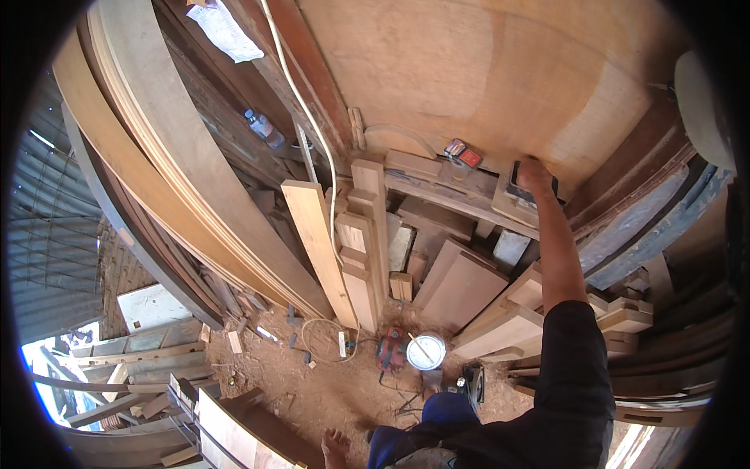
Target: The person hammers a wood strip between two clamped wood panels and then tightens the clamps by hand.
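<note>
At the upper right, my right arm reaches to a wooden ledge (469, 195) against a plywood panel (437, 70). My right hand (533, 175) is closed on a black-edged rectangular object (513, 187); the hand covers part of it, and its kind is unclear. Left of that hand, on the same ledge, a small red and black pack (464, 153) rests near what looks like a clear container (451, 172). My left hand (336, 444) hangs low near the bottom edge, its fingers slightly apart, with nothing visible in them.
Upright boards (316, 242) and long curved-looking planks (187, 180) stand on the left. By my feet are a red power tool (392, 348) and a round white-faced dish (426, 352). Timber offcuts (461, 281) lean below the ledge. A plastic bottle (264, 129) lies among beams.
</note>
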`<state>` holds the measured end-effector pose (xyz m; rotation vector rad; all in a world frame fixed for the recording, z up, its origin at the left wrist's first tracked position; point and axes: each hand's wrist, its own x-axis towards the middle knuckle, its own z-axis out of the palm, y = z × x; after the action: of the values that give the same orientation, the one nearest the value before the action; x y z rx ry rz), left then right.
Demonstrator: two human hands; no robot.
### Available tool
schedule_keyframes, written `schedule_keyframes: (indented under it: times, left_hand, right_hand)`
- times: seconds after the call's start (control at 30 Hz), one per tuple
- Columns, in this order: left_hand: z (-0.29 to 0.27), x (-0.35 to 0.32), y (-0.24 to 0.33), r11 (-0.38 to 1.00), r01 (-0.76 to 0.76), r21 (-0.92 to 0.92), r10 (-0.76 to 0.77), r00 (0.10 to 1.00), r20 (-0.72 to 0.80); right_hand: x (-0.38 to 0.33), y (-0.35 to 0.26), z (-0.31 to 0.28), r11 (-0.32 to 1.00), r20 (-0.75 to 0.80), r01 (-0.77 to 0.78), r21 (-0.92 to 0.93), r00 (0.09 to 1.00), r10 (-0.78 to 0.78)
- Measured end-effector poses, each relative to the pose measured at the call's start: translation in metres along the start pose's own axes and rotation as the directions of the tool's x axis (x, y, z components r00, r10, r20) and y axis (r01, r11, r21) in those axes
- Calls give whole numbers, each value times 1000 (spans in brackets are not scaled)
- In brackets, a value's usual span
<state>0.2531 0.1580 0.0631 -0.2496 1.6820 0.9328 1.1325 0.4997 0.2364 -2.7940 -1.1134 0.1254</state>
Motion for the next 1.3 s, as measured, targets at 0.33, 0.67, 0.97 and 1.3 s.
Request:
schedule_keyframes:
  times: [0.33, 0.67, 0.97, 1.3]
  left_hand:
    - [-4, 19, 0, 988, 33, 152, -33, 999, -1]
    - [16, 18, 10, 913, -106, 394, 69, 992, 107]
    - [207, -104, 8, 232, -580, 781, 216, 814, 540]
    - [87, -122, -3, 354, -796, 491, 482, 606, 633]
  right_hand:
    - [24, 65, 39, 853, -69, 472, -224, 865, -497]
    - [-18, 64, -15, 662, -267, 183, 727, 963, 26]
    - [-277, -78, 64, 655, 206, 484, 580, 692, -692]
    - [-592, -230, 138, 468, 489, 337, 817, 27, -872]
